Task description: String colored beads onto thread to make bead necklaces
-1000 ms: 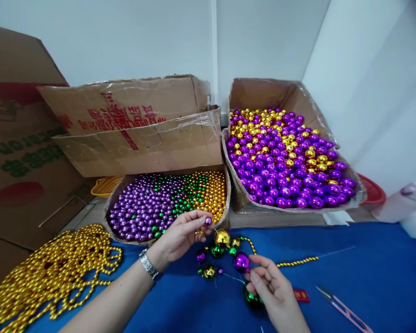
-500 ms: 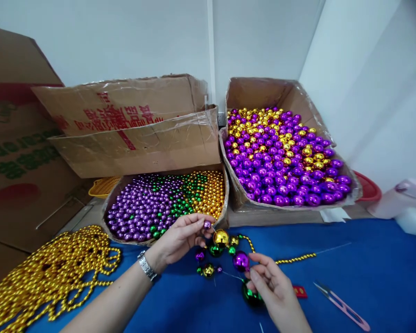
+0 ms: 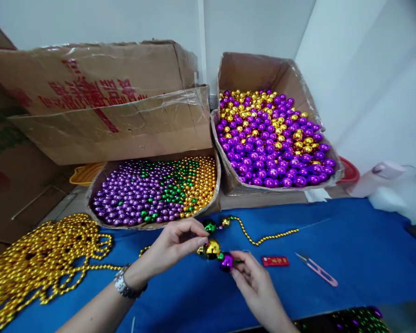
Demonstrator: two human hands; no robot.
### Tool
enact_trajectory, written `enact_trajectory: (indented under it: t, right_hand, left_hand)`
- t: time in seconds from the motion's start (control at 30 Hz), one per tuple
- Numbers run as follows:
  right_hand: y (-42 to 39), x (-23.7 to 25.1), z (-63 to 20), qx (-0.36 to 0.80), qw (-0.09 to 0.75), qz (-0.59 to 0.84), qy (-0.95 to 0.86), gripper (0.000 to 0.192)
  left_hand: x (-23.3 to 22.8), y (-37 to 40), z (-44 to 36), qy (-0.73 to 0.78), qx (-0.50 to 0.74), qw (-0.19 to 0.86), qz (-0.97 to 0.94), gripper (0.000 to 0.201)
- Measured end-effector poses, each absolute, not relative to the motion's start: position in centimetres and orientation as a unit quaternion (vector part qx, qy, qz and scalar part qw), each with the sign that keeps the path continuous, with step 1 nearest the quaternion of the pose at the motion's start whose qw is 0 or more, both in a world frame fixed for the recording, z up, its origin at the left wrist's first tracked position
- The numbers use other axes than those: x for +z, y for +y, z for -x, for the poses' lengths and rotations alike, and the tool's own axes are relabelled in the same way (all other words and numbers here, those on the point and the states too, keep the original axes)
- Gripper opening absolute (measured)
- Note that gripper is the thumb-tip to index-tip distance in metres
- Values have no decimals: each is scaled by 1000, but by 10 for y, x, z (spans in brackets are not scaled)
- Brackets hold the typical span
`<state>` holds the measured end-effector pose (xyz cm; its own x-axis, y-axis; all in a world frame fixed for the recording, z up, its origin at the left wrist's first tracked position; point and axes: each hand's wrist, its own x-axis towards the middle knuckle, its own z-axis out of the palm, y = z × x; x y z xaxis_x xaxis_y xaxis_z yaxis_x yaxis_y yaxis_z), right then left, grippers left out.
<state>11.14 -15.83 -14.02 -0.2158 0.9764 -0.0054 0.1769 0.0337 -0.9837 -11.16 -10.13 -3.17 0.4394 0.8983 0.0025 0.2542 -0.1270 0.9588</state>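
Beads on a strand (image 3: 217,252) sit between my two hands, just in front of the shallow box of small beads (image 3: 152,192). My left hand (image 3: 175,243) has its fingertips pinched together at the gold bead's left side, and my right hand (image 3: 254,282) is closed on the strand beside the purple bead, thumb and forefinger meeting there. Between them I see a gold ball, a purple ball and small green ones touching in a row. A green bead and a small gold one lie just behind my left fingers, and from them a thin gold bead chain (image 3: 263,238) trails right across the blue cloth (image 3: 350,259).

To the right of the shallow box stands a taller carton of purple and gold balls (image 3: 270,138). Left of the shallow box a heap of gold chains (image 3: 45,259) lies on the cloth. A red tag (image 3: 275,261) and pink snips (image 3: 317,270) rest right of my right hand, near each other but apart.
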Motion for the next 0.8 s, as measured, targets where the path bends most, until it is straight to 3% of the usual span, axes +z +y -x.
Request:
enact_trajectory:
  t: [0.23, 0.53, 0.8]
  right_hand:
    - [-160, -132, -132, 383, 292, 471, -739, 48]
    - [-140, -59, -127, 385, 321, 394, -771, 18]
    - [-136, -44, -133, 347, 309, 400, -790, 15]
  left_hand:
    - [-38, -122, 90, 384, 335, 427, -747, 8]
    - [16, -115, 57, 349, 418, 404, -735, 9]
    - [19, -103, 51, 362, 505, 431, -654, 10]
